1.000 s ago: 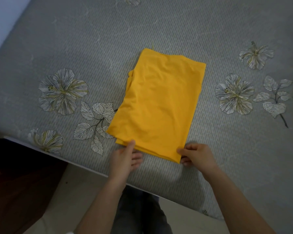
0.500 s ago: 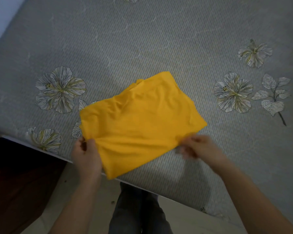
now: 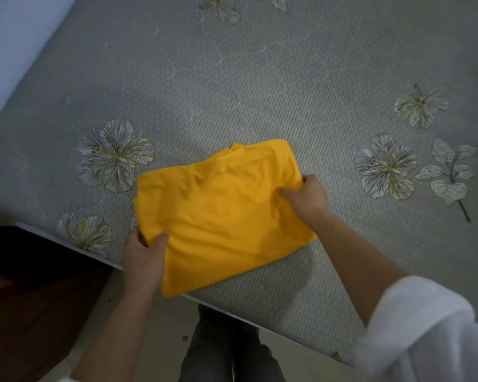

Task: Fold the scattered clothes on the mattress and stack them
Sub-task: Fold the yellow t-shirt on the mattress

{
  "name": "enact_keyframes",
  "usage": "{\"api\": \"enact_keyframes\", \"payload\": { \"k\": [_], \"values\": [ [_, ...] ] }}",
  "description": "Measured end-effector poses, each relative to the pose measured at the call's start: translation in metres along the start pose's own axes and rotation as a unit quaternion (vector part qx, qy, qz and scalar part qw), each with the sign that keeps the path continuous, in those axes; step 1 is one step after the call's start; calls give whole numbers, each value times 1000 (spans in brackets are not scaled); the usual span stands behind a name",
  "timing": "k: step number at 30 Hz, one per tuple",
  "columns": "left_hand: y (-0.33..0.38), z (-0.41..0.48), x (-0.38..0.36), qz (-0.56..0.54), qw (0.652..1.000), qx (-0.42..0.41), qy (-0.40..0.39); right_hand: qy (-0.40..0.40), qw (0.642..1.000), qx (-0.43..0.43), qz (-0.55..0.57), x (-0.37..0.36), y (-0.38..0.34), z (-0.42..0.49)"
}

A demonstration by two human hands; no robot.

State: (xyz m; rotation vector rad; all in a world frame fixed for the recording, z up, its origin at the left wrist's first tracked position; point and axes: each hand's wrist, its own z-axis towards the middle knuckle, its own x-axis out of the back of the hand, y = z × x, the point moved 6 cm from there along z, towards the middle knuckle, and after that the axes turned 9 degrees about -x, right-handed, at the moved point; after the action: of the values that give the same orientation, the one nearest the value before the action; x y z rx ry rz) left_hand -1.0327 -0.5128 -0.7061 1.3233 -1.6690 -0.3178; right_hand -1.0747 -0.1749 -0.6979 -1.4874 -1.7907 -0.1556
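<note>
Now | left hand [image 3: 143, 259] pinches yellow garment [image 3: 221, 216] near corner | right hand [image 3: 307, 195] grips its right edge | on mattress [image 3: 260, 78]

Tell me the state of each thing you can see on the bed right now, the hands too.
yellow garment, folded, lying on the mattress, held at two edges.
left hand, grips the garment's near left edge, thumb on top.
right hand, grips the garment's right edge.
mattress, bears the garment near its front edge.
white sleeve, pushed up on the right forearm.
</note>
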Motion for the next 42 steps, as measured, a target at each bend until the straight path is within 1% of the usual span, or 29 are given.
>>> {"api": "enact_keyframes", "payload": {
  "k": [2, 4, 8, 11, 15, 18, 20, 23, 25, 28, 32, 34, 38, 42],
  "values": [
    [7, -1, -1, -17, 999, 25, -41, -33, 999, -3, -3, -5, 0, -12],
    [23, -7, 1, -33, 997, 18, -72, -35, 999, 19, -1, -1, 0, -25],
    [76, -30, 11, 42, 990, -88, -105, 1, 996, 85, -22, 29, 4, -66],
    [114, -57, 5, 96, 973, -156, -141, 14, 995, 94, -28, 57, 20, -102],
    [158, -121, -24, 132, 938, -238, -215, 56, 996, 74, 4, 108, 64, -151],
    [184, -181, -59, 136, 903, -299, -278, 94, 994, 62, 9, 158, 109, -188],
    [194, -226, -84, 144, 877, -321, -327, 133, 990, 48, 13, 196, 148, -213],
    [199, -300, -123, 176, 830, -372, -375, 191, 980, 11, 44, 252, 222, -252],
    [202, -354, -149, 198, 799, -412, -390, 232, 970, -12, 71, 286, 274, -278],
    [194, -442, -190, 216, 754, -471, -404, 270, 958, -26, 94, 328, 351, -315],
    [168, -560, -243, 210, 718, -510, -425, 312, 948, -20, 66, 397, 448, -362],
    [158, -620, -269, 210, 694, -530, -441, 340, 938, -34, 49, 432, 501, -385],
    [154, -735, -316, 199, 640, -581, -462, 380, 920, -74, 62, 487, 603, -427],
    [159, -828, -368, 196, 588, -616, -485, 421, 897, -103, 85, 533, 686, -446]
  ]
}}
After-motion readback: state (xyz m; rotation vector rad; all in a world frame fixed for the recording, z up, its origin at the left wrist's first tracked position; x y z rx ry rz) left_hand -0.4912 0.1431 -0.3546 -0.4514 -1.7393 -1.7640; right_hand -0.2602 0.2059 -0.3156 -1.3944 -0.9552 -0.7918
